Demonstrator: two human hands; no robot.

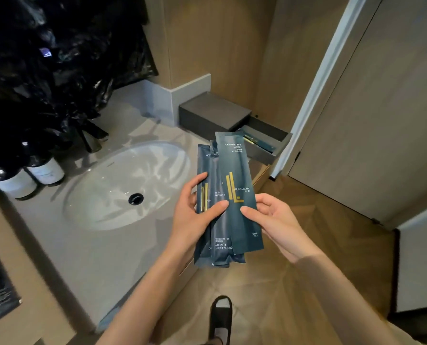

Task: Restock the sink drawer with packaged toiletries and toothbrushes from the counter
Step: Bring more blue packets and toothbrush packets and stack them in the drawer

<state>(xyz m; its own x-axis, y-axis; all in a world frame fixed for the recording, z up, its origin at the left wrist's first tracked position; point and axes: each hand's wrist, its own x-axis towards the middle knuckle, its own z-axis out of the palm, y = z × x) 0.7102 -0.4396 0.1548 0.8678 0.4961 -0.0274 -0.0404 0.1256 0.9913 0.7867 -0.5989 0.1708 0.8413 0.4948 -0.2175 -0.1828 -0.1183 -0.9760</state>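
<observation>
Head view: beside the sink [123, 185], a left hand [192, 215] clasps a fanned stack of teal packets [220, 235], thumb across them. The right hand [277, 220] pinches the front packet [237, 170]. Contents of the open drawer [264, 155] behind are partly hidden.

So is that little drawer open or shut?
Open. The drawer is slid out from the grey box, with dark packets lying inside.

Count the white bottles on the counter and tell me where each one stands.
2. The left bottle stands by the picture's left edge; the right bottle stands beside it, nearer the sink. Black plastic bags hang over them and may hide more.
</observation>
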